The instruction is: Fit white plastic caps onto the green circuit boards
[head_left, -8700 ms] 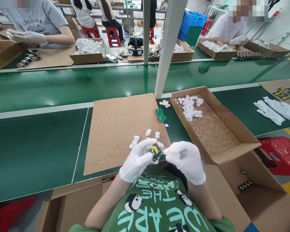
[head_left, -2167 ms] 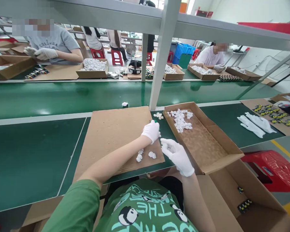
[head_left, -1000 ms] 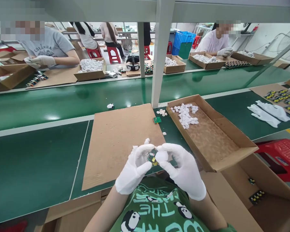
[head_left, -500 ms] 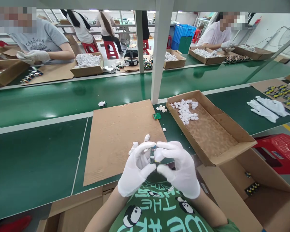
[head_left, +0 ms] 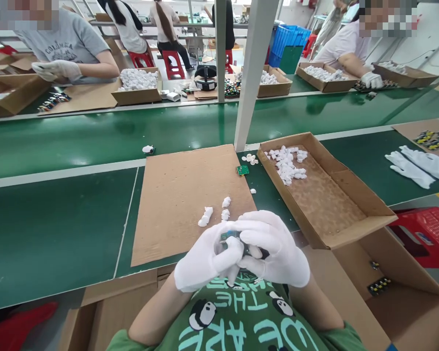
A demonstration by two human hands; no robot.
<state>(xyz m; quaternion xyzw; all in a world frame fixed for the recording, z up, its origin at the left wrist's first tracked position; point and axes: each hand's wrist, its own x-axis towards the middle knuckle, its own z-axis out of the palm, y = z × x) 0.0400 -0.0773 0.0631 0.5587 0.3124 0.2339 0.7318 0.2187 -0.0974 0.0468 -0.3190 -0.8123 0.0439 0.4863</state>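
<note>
Both my hands wear white gloves and meet above the near edge of a brown cardboard sheet. My left hand grips a small circuit board, its thumb pressed across the front. The fingers of my right hand curl round the board's other side, largely hiding it. A white piece shows between the hands, but its shape is unclear. On the sheet just beyond lie several small white caps or wads. A green circuit board rests at the sheet's right edge, near flat whitish discs.
A shallow carton with white pieces stands right of the sheet. Spare gloves lie farther right. A post rises ahead. Beyond runs a green belt carrying a white-topped board. Co-workers sit opposite.
My hands have come closer together, and my left thumb now covers the board's front. The white-topped board on the belt has shifted left. A co-worker's hand at right has reached toward the belt.
</note>
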